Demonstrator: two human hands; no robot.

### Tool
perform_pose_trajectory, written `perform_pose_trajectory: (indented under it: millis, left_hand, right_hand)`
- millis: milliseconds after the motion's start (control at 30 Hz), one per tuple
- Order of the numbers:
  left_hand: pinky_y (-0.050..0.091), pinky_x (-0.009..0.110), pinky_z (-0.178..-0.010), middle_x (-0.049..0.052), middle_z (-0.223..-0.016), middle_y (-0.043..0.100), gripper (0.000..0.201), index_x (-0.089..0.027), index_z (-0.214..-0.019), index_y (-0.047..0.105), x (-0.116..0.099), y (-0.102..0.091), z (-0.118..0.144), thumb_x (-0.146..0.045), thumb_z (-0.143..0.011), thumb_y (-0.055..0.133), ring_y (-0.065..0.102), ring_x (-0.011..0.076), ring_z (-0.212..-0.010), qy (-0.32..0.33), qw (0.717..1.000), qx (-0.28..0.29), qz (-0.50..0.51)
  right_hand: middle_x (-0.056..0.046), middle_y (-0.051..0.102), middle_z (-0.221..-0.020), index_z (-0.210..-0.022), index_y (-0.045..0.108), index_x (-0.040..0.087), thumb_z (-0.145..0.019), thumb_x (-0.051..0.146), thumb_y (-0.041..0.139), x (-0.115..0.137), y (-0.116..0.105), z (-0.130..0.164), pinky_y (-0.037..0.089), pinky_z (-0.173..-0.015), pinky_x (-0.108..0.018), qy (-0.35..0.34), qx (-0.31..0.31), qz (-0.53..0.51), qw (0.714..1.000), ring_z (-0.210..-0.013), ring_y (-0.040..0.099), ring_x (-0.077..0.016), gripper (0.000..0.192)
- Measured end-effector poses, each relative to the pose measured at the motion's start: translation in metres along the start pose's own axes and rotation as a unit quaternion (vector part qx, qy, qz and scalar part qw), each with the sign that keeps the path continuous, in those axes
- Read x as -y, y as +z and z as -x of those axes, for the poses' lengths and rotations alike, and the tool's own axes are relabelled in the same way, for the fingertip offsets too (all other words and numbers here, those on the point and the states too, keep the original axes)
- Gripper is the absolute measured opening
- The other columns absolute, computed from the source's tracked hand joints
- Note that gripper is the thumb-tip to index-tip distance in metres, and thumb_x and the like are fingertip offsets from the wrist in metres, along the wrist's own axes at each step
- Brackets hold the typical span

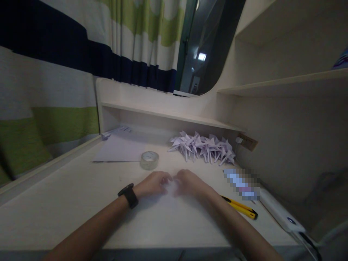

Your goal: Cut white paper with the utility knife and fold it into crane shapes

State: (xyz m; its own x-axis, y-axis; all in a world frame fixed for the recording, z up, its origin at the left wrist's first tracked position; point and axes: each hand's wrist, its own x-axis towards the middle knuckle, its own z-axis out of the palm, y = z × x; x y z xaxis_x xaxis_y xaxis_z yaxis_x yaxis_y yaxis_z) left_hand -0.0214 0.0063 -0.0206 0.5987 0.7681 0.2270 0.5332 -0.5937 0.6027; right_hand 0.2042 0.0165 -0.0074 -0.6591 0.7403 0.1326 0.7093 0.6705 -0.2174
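My left hand (154, 184), with a dark watch (128, 195) on its wrist, is closed, fingertips pinching a small piece of white paper (170, 188). From the other side my right hand (188, 182) grips the same paper with curled fingers; motion blurs it. The paper's shape and folds are smeared and partly covered by the fingers. Just beyond my left hand a roll of clear tape (149, 160) lies flat on the white desk (81, 203). Behind my right hand stands a cluster of folded white paper pieces (203, 146) with pointed tips.
Paper sheets (119, 146) are stacked at the back left. A yellow utility knife (241, 209) lies beside my right forearm. Farther right are a pixelated object (240, 184) and a white power strip (280, 210) with a cable. A low shelf (163, 116) runs along the back.
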Motion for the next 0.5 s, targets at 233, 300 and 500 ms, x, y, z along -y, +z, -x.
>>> perform_pose_trajectory:
  millis: [233,300,500]
  left_hand:
    - [0.047,0.029,-0.070,0.006,-0.093,0.067,0.039,-0.019,-0.101,0.065,0.002,-0.005,-0.001,-0.024,-0.063,0.069,0.061,0.0210,-0.082,0.004,1.000,0.000,-0.014]
    - [0.048,0.029,-0.069,0.006,-0.094,0.067,0.037,-0.019,-0.100,0.065,0.003,-0.006,-0.003,-0.027,-0.064,0.070,0.061,0.0201,-0.081,-0.003,0.999,-0.033,0.006]
    - [0.047,0.031,-0.073,0.007,-0.099,0.067,0.027,-0.019,-0.097,0.064,-0.003,-0.018,-0.008,-0.040,-0.083,0.055,0.061,0.0202,-0.086,-0.053,0.944,-0.324,0.029]
  right_hand:
    - [-0.005,0.067,-0.083,-0.091,0.070,0.018,-0.054,0.046,0.083,-0.004,-0.002,-0.015,0.039,-0.063,-0.025,0.062,0.026,0.003,0.998,-0.073,0.058,-0.0184,0.048]
    - [-0.003,0.067,-0.076,-0.083,0.070,0.016,-0.061,0.037,0.080,-0.004,-0.002,-0.014,0.037,-0.060,-0.023,0.074,0.029,-0.043,0.996,-0.068,0.057,-0.0157,0.032]
    - [0.001,0.061,-0.062,-0.066,0.062,0.014,-0.066,0.028,0.074,-0.011,0.004,-0.010,0.038,-0.056,-0.022,0.111,-0.021,-0.293,0.949,-0.058,0.051,-0.0115,0.019]
